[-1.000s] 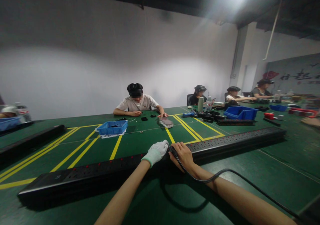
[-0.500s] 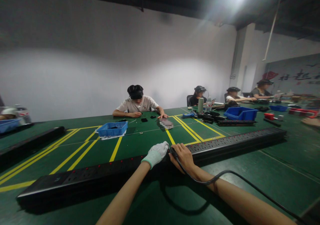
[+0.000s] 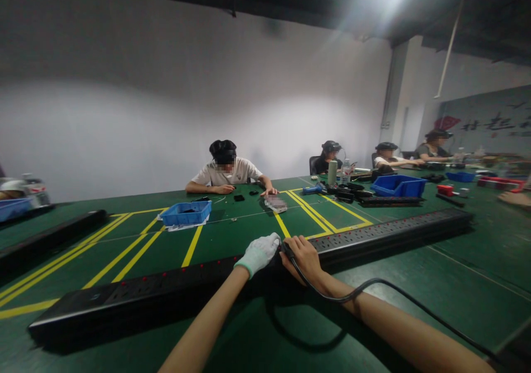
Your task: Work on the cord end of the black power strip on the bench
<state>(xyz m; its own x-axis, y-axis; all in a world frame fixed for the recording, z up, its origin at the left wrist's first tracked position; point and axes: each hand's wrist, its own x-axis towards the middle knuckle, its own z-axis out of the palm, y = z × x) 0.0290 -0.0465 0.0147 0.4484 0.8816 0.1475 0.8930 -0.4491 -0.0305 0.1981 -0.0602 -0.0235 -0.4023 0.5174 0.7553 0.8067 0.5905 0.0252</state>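
A long black power strip (image 3: 174,287) with rows of sockets and small red lights lies across the table in front of me. My left hand (image 3: 260,254), in a white knitted glove, rests at the strip's middle with its fingers closed; whatever is between them is hidden. Right beside it, my bare right hand (image 3: 302,255) is closed around a black plug (image 3: 287,249) over the strip. From the plug a black cable (image 3: 373,282) runs along my right forearm and off to the lower right. The fingertips of both hands nearly meet, so the sockets beneath them are covered.
A blue tray (image 3: 186,213) stands on the green table (image 3: 232,237), marked with yellow tape. Across from me a person (image 3: 226,174) works with small black parts. Further right are a blue bin (image 3: 398,187), a green bottle (image 3: 332,172) and other people. Another black strip (image 3: 53,234) lies left.
Both hands hold almost the same position on the power strip. The view has shifted very slightly; nothing has been let go or taken up.
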